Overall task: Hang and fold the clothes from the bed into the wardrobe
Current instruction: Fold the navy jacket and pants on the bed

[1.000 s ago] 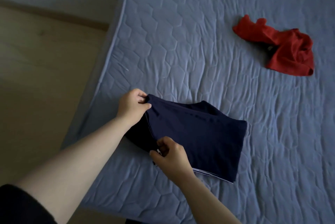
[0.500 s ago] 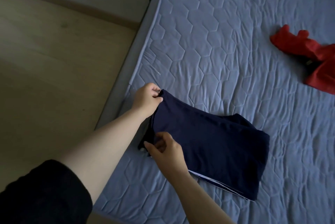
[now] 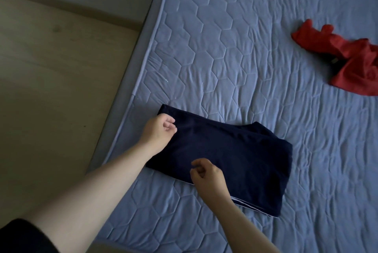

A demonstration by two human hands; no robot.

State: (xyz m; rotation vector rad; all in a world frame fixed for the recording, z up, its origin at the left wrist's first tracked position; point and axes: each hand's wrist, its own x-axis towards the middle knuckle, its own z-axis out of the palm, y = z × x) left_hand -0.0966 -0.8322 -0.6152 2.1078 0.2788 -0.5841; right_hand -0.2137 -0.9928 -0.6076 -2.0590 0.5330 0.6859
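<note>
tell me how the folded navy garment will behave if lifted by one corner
Likely floppy: the folded navy garment is soft cloth in flat layers, so it would probably sag and unfold. Probably light: it barely dents the quilted mattress. Pushed, it may bunch rather than slide on that textured cover.

Matt quilted cloth covers the bed [image 3: 245, 48]. The navy garment [image 3: 235, 150] is smooth cloth, the red garment [image 3: 351, 62] crumpled; the floor [image 3: 51, 89] looks pale, matt wood.
</note>
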